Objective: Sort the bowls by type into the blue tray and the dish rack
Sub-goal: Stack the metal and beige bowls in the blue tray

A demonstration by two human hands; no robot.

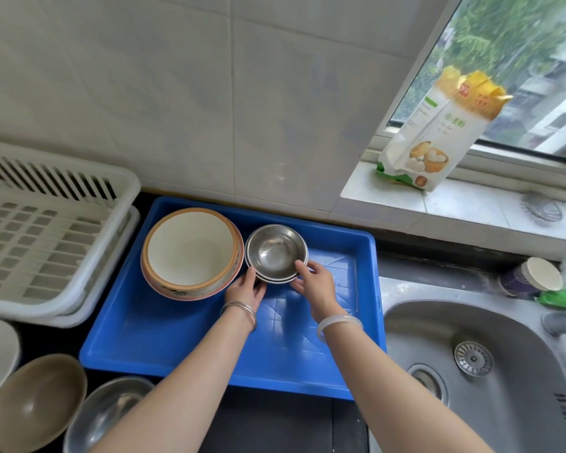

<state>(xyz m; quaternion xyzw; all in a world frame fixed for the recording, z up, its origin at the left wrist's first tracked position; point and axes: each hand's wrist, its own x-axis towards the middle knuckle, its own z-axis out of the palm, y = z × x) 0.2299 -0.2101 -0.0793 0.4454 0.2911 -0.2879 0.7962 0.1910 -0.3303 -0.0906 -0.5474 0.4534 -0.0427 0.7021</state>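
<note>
Stacked small round stainless-steel bowls [276, 250], judged light, stiff and slippery, are gripped at opposite rims by curled fingers of left hand [245, 289] and right hand [316, 284].

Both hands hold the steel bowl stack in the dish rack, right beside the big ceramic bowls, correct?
Not the dish rack: the steel bowl stack sits in the blue tray. The head view shows the left hand and right hand holding it there, beside the ceramic bowls.
</note>
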